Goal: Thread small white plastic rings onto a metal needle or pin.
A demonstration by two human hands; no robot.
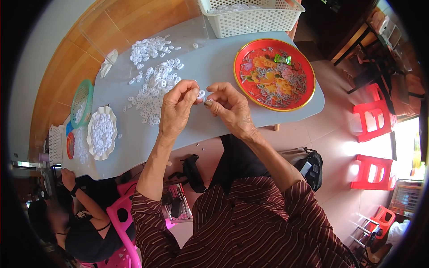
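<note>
above the grey table [214,67], left hand [176,107] pinches a white ring [201,94]; right hand [230,105] pinches a small metal piece [208,103] just beside it.

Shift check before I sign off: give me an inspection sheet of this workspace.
Surface: pale grey table, on a tiled floor.
Job's things: small white plastic ring pinched at the fingertips; loose heap of white rings; round red tray of small grey metal pieces.
Clutter: white scalloped dish of rings, green mesh basket, white perforated basket.
Grippers: left hand holds the ring; right hand pinches a small piece against it.
Cables: nothing seen.
Surroundings: red plastic stools, black bag, another person seated lower left.
</note>
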